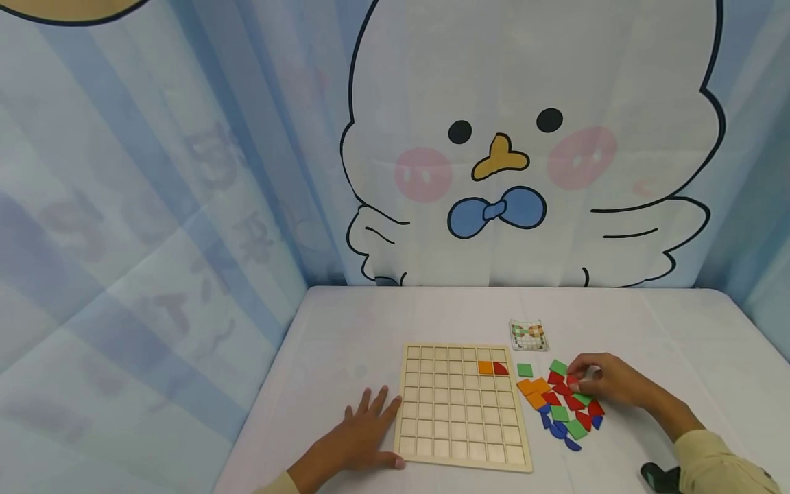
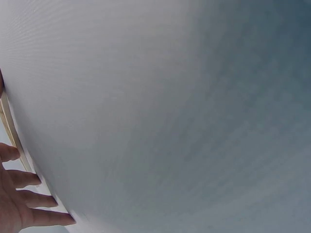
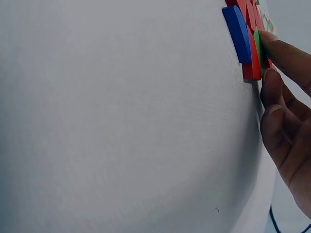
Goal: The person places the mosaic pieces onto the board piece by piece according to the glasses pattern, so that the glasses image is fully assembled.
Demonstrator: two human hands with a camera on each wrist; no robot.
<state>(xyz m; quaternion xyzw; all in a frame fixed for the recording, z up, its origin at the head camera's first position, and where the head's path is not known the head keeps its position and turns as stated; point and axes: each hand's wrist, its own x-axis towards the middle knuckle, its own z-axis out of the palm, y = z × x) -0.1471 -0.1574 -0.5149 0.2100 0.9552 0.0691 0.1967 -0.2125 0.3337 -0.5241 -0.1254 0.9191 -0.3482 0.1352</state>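
A light wooden grid board lies on the table. In its second row an orange square tile sits beside a red quarter-round tile. My left hand rests spread at the board's left edge, fingertips at the rim; the left wrist view catches only its straight fingers. To the right of the board, my right hand pinches a red tile between thumb and forefinger, over a loose pile of red, green, orange and blue pieces. The right wrist view shows a blue piece near those fingertips.
A small pattern card lies behind the board's right corner. One green square sits apart between board and pile. A dark object lies by the right sleeve. A printed curtain hangs behind the table.
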